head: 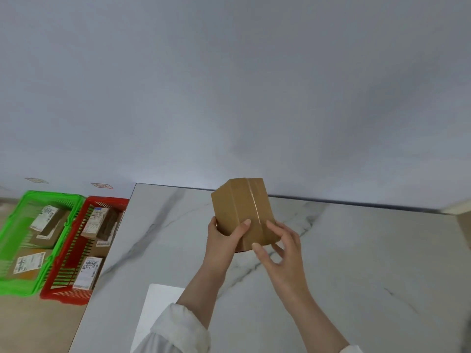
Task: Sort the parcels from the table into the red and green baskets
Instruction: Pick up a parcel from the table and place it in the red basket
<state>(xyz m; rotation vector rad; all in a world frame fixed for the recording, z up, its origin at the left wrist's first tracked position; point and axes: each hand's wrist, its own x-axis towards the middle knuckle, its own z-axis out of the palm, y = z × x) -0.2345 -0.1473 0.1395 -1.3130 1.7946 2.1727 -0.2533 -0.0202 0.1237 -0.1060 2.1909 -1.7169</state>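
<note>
At nine o'clock the green basket (pixel 51 194) and red basket (pixel 107 200) already hold sorted parcels (pixel 47 217). Our left hand (pixel 224 238) and right hand (pixel 283 253) both grip one brown parcel (pixel 239 205) at centre above the desk (pixel 356 250), not yet sorted.

Parcel-sorting corner in a plain indoor room. Bare grey-white wall (pixel 229 85), marble-look table (pixel 369 263) set against it, wood-tone floor (pixel 38 324). On the floor beside the table stand a green basket (pixel 51 195) and a red basket (pixel 65 294), side by side and touching. Both hold brown parcels (pixel 98 222) with printed shipping labels. Two small tags (pixel 102 186) near the wall foot behind the baskets, text unreadable. Taped cardboard box (pixel 237 207) held over the table. White sheet (pixel 160 309) at its near edge.
</note>
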